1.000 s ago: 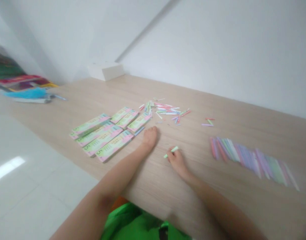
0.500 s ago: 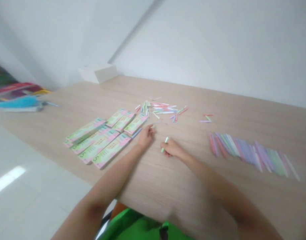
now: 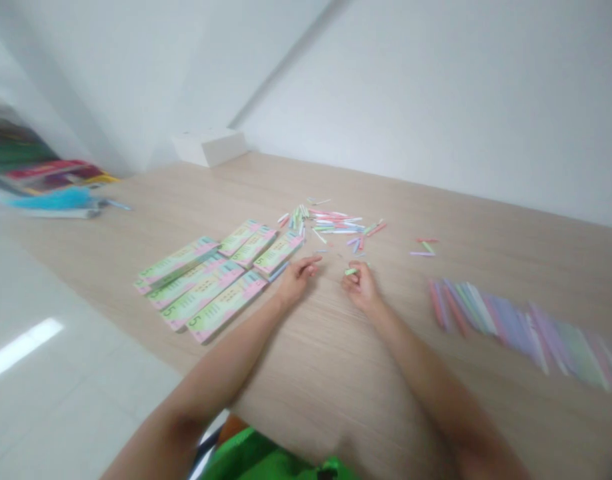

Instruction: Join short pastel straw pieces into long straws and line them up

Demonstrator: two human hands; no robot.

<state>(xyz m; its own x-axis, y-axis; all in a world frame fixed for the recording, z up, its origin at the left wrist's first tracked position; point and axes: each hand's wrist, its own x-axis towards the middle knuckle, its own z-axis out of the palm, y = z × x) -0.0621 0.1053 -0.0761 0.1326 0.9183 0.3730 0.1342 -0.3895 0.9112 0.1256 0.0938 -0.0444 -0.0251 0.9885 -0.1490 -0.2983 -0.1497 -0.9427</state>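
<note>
Stick row [image 3: 516, 327] laid right; loose sticks [image 3: 337, 223] scattered far; right grip [image 3: 361, 288] pinching green stick [image 3: 351, 271]; left grip [image 3: 296, 279] slack, seemingly empty.

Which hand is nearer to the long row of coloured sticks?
Right. The right hand is left of the row of sticks; the left hand is farther left, near the boxes.

A light-green stick [image 3: 351, 271] is held in the curled fingers of the right hand [image 3: 360, 285]. The left hand [image 3: 295, 281] is held nearby with its index finger extended, near green-and-pink packs [image 3: 205, 292] laid along the near edge of the table [image 3: 306, 367]. Loose coloured sticks [image 3: 336, 223] are scattered toward the far edge, where a white box [image 3: 211, 151] is placed; pastel sticks [image 3: 511, 323] are lined up toward the right end.
</note>
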